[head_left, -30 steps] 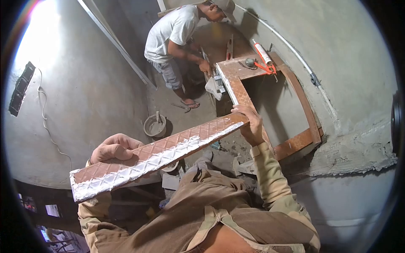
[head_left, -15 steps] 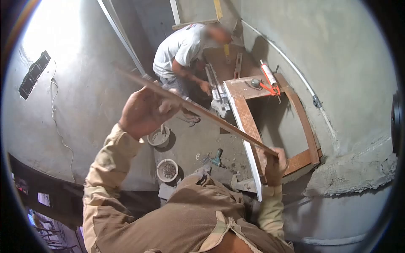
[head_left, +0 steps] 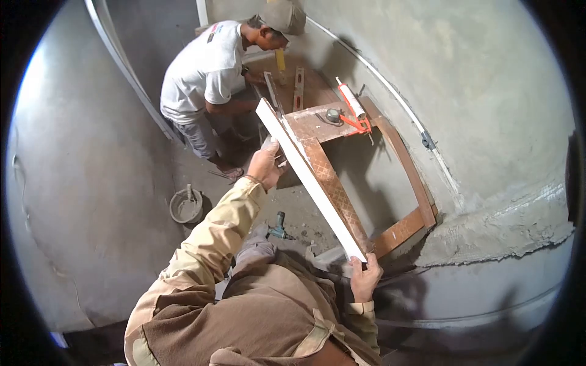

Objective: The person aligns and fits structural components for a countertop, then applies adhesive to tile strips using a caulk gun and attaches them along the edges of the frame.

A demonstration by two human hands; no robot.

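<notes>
A long, narrow white board (head_left: 311, 180) lies along the front edge of the brown tiled counter frame (head_left: 334, 183), tilted from upper left to lower right. My left hand (head_left: 265, 166) is closed at the board's near long edge, towards its upper part; some of its fingertips are hidden. At the lower end, my right hand (head_left: 365, 277) pinches the board's corner, thumb on the near side. The counter frame has a large opening behind the board.
An orange caulking gun (head_left: 355, 108) and a small round grey object (head_left: 332, 114) lie on the counter. Opposite, a person in a white shirt (head_left: 207, 70) bends over, near a spirit level (head_left: 298, 88). On the floor are a mortar bucket (head_left: 186, 206) and a drill (head_left: 280, 227).
The long board has come down from above the counter to its front edge, its white face now showing. My left hand has lowered with it. My view has shifted right.
</notes>
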